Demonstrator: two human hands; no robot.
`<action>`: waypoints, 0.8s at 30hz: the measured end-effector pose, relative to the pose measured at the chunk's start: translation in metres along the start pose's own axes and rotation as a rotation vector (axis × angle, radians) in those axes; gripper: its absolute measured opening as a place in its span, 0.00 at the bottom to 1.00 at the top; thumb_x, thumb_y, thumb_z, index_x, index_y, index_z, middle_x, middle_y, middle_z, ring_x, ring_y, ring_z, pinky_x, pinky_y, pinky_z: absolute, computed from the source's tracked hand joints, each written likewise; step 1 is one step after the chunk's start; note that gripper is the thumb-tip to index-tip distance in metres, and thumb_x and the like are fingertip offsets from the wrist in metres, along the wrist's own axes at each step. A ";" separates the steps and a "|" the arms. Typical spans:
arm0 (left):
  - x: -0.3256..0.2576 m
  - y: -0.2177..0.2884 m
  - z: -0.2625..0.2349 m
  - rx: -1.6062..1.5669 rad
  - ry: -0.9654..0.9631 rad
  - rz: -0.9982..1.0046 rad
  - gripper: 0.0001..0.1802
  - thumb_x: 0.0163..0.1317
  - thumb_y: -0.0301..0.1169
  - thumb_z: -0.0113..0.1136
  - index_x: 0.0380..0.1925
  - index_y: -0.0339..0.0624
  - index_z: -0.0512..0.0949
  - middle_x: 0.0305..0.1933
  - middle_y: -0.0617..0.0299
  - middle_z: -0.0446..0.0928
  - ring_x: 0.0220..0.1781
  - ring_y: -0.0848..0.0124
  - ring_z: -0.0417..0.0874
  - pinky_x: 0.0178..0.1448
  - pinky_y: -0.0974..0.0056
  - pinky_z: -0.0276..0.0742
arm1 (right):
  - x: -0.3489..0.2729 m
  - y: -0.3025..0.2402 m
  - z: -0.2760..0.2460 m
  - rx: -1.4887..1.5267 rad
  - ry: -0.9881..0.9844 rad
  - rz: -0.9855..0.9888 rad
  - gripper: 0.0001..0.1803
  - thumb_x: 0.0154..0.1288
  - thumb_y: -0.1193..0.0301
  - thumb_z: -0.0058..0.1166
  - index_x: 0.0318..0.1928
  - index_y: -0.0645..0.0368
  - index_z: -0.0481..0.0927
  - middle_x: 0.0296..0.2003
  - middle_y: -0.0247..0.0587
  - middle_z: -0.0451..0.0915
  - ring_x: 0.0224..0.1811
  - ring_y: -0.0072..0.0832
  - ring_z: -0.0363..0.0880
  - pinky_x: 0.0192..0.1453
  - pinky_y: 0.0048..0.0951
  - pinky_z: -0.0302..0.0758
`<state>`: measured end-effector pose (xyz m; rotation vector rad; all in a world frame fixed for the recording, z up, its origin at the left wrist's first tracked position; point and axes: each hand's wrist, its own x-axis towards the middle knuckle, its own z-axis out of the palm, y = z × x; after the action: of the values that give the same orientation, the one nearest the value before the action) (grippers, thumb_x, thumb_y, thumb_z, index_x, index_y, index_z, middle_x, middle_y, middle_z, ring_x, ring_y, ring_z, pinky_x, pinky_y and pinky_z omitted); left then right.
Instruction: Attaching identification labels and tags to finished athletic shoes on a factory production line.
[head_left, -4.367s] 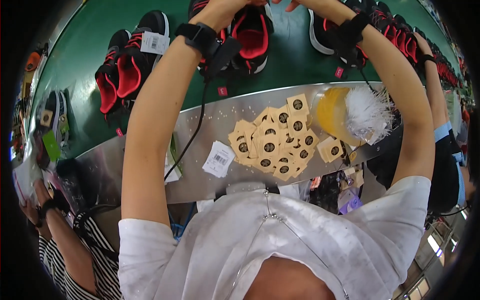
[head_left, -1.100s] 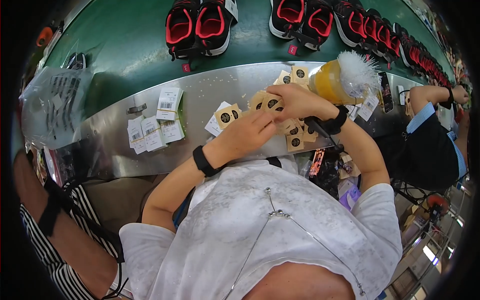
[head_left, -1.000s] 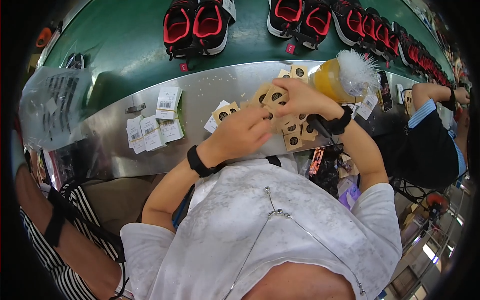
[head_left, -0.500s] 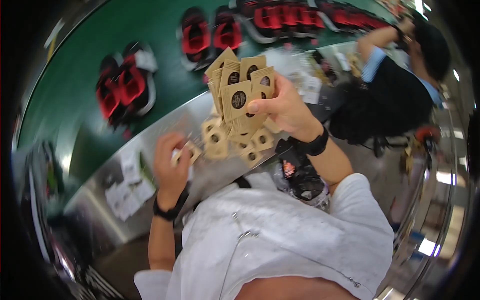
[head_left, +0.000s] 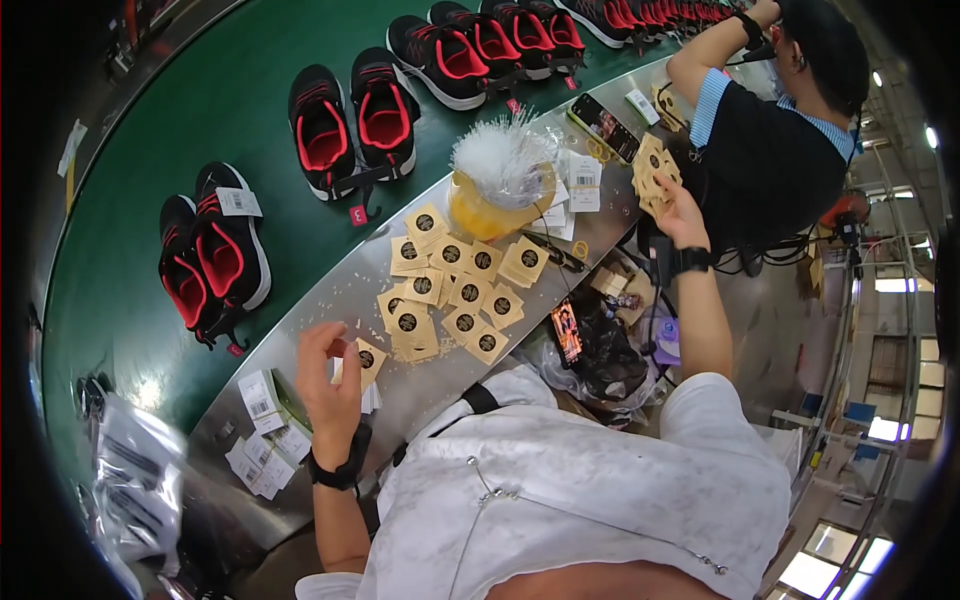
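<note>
Compared with half a second before, the right hand [head_left: 684,215] had swung away to the far right with its fan of brown tags [head_left: 654,172], and the left hand [head_left: 328,375] had lifted up from the steel shelf [head_left: 330,300].

That right hand was closed around the fan, thumb on top, and it was held out over the right end of the shelf, close to a co-worker in a dark vest [head_left: 765,150]. Fingers of the left hand were curled together and pinched one single tag [head_left: 368,360] by its edge, just above the shelf.

As far as I could judge, the gathering was only partly done. One bundle was already collected, but many loose tags [head_left: 450,295] were still lying spread on the shelf between the two hands, some overlapping each other.

Behind the loose tags stood a yellow tub [head_left: 495,205], and out of it rose a thick bunch of thin white plastic ties [head_left: 500,150]. At the near left a clear plastic bag [head_left: 135,480] held printed sheets, but I could not tell more about its contents. White barcode labels [head_left: 265,420] lay beside it. On the green belt [head_left: 200,120] further away, black and red shoes [head_left: 355,115] stood in pairs.
</note>
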<state>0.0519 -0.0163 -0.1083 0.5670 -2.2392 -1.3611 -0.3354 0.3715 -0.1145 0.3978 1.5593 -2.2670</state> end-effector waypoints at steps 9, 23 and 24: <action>0.007 0.009 0.009 0.122 -0.118 -0.031 0.14 0.54 0.15 0.53 0.42 0.32 0.73 0.39 0.52 0.73 0.31 0.65 0.75 0.38 0.66 0.71 | 0.129 -0.028 -0.056 -0.859 0.118 -0.810 0.27 0.50 0.80 0.59 0.54 0.59 0.72 0.44 0.46 0.80 0.47 0.37 0.79 0.47 0.31 0.76; 0.003 0.031 0.030 0.341 -0.230 -0.187 0.13 0.56 0.15 0.51 0.42 0.32 0.73 0.36 0.49 0.73 0.31 0.59 0.75 0.36 0.63 0.72 | 0.240 -0.096 -0.065 -1.344 0.426 -0.721 0.29 0.53 0.78 0.56 0.58 0.59 0.69 0.47 0.48 0.78 0.48 0.37 0.78 0.51 0.30 0.73; 0.001 0.032 0.031 0.363 -0.207 -0.207 0.13 0.56 0.15 0.51 0.42 0.32 0.73 0.36 0.49 0.73 0.31 0.59 0.75 0.36 0.63 0.72 | 0.241 -0.096 -0.068 -1.334 0.399 -0.717 0.29 0.53 0.78 0.56 0.58 0.59 0.69 0.47 0.48 0.78 0.48 0.38 0.78 0.51 0.30 0.73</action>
<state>0.0297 0.0183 -0.0919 0.8337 -2.6851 -1.1544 -0.5916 0.4348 -0.1604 -0.1470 3.3019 -0.9372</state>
